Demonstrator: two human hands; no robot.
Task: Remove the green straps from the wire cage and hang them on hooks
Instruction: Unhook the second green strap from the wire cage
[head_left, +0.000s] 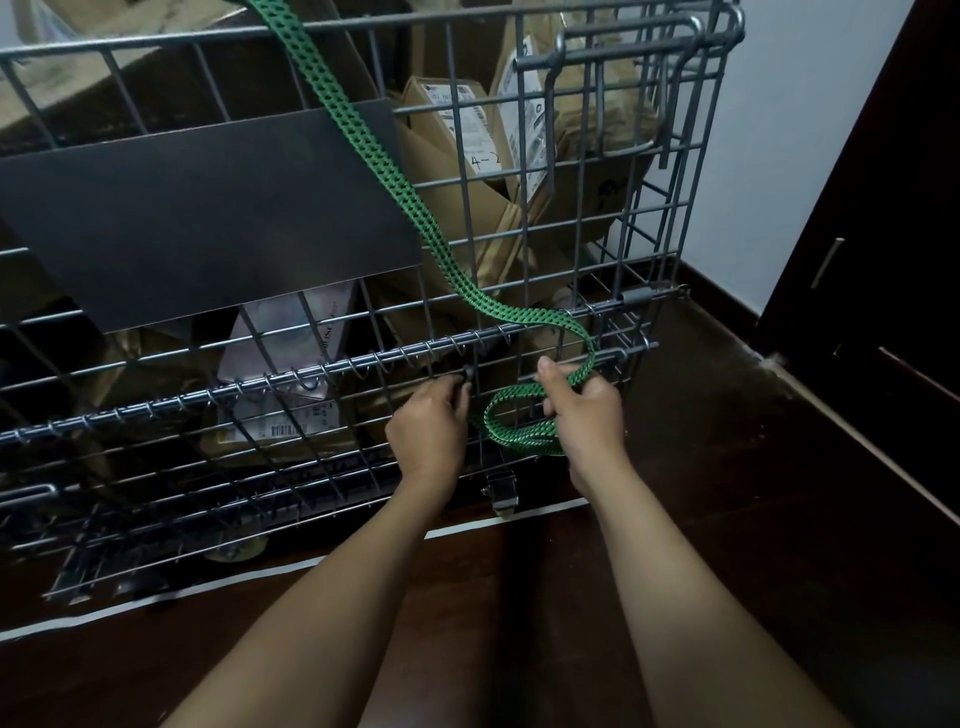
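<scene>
- Wire cage (524, 291) fills upper and middle frame, grey metal mesh, on a dark floor (753, 467); white tape line (291, 566) runs along its base.
- Cardboard parcels (467, 171) with white labels piled inside the cage, upper centre.
- Dark flat panel (208, 218) sits against the cage front, left of centre.
- Green strap (384, 171), black-dotted, runs from top edge of frame diagonally down to lower right of the cage front, then loops back at centre right.
- Right hand (584, 410), centre right, closed around the strap loop, thumb up against the mesh.
- Left hand (428, 431), centre, fingers curled at a small dark hook (467, 373) on the mesh; can't tell whether it actually grips it.
- Caster wheel (501, 491) under the cage, just below the hands.
</scene>
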